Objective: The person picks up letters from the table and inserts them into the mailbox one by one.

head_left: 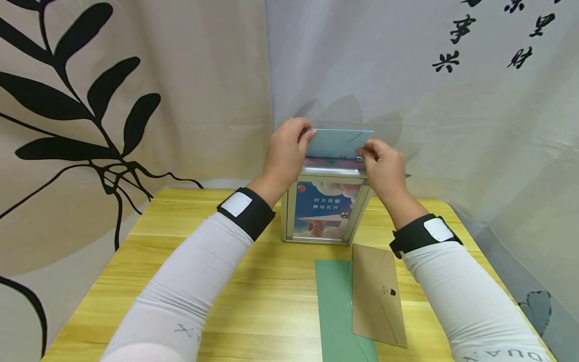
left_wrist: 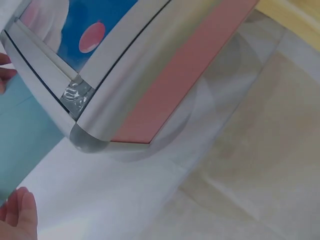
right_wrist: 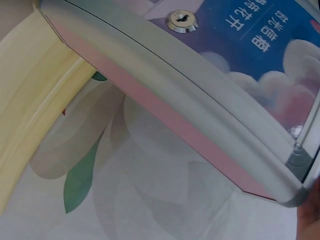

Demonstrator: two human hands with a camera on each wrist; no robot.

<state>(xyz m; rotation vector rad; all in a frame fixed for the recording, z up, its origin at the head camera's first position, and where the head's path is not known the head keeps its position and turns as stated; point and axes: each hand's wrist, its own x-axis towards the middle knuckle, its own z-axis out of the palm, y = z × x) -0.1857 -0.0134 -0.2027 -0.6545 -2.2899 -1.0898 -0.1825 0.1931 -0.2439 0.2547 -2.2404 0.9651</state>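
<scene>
A light blue envelope (head_left: 336,143) stands upright over the pink-edged top of a silver-framed letter box (head_left: 289,213). My left hand (head_left: 287,148) pinches the envelope's left edge near its upper corner. At the right edge, lower down, my right hand (head_left: 384,163) pinches it between thumb and fingers. Whether the lower edge is inside a slot I cannot tell. In the left wrist view, the envelope (left_wrist: 30,135) shows beside the box's corner, with fingers at its edges. The right wrist view has the box's silver rim (right_wrist: 165,85) and a sliver of a hand (right_wrist: 308,215).
A brown envelope (head_left: 377,296) partly overlaps a green envelope (head_left: 336,311) on the wooden table (head_left: 253,301), in front of the box. The box front carries a round key lock (right_wrist: 182,21). Behind the table hangs a pale curtain (head_left: 217,100) with dark leaf prints.
</scene>
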